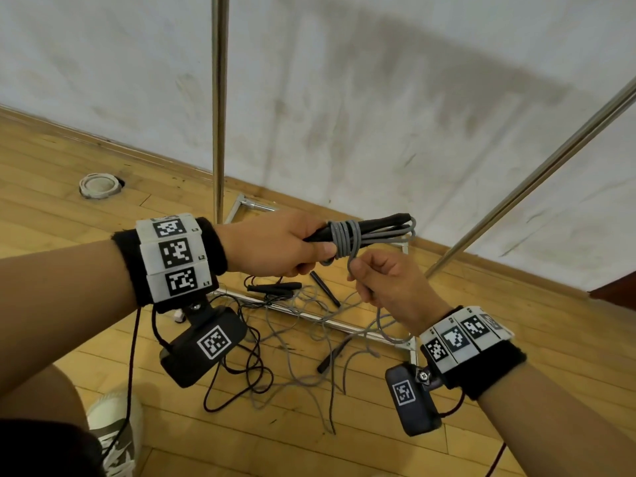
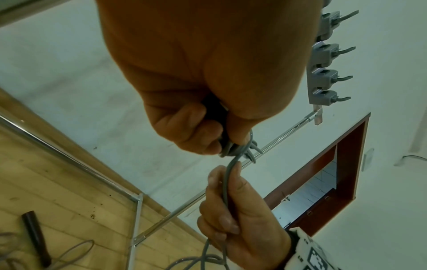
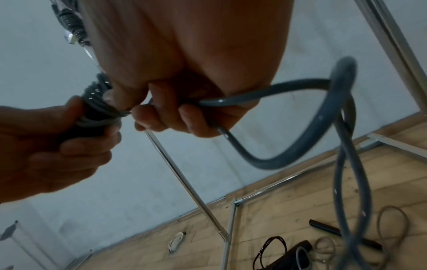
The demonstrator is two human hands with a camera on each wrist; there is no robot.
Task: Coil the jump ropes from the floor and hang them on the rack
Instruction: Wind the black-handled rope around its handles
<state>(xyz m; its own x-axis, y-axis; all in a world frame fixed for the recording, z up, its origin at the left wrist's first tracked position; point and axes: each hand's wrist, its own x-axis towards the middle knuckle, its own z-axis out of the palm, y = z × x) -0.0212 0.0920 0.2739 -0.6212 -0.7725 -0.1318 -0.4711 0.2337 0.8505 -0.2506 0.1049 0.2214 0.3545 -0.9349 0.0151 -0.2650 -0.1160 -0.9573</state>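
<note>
My left hand (image 1: pixel 292 246) grips a bundled grey jump rope (image 1: pixel 371 230) by its black handles, with several turns of cord wrapped round the bundle. My right hand (image 1: pixel 382 280) sits just below it and grips the loose grey cord (image 1: pixel 351 265) that leads off the wraps. In the left wrist view that cord (image 2: pixel 227 175) runs down through the right hand's curled fingers (image 2: pixel 221 217). From the right wrist view the cord (image 3: pixel 272 87) loops out of the fist towards the floor. More ropes (image 1: pixel 309 325) lie tangled on the floor below, with black handles (image 1: pixel 325 287).
The metal rack's upright pole (image 1: pixel 218 108) stands ahead and a slanted bar (image 1: pixel 537 177) runs at the right; its base frame (image 1: pixel 330 321) lies under the tangled ropes. A row of grey hooks (image 2: pixel 325 76) shows on the rack. A white ring (image 1: pixel 99 185) sits by the wall.
</note>
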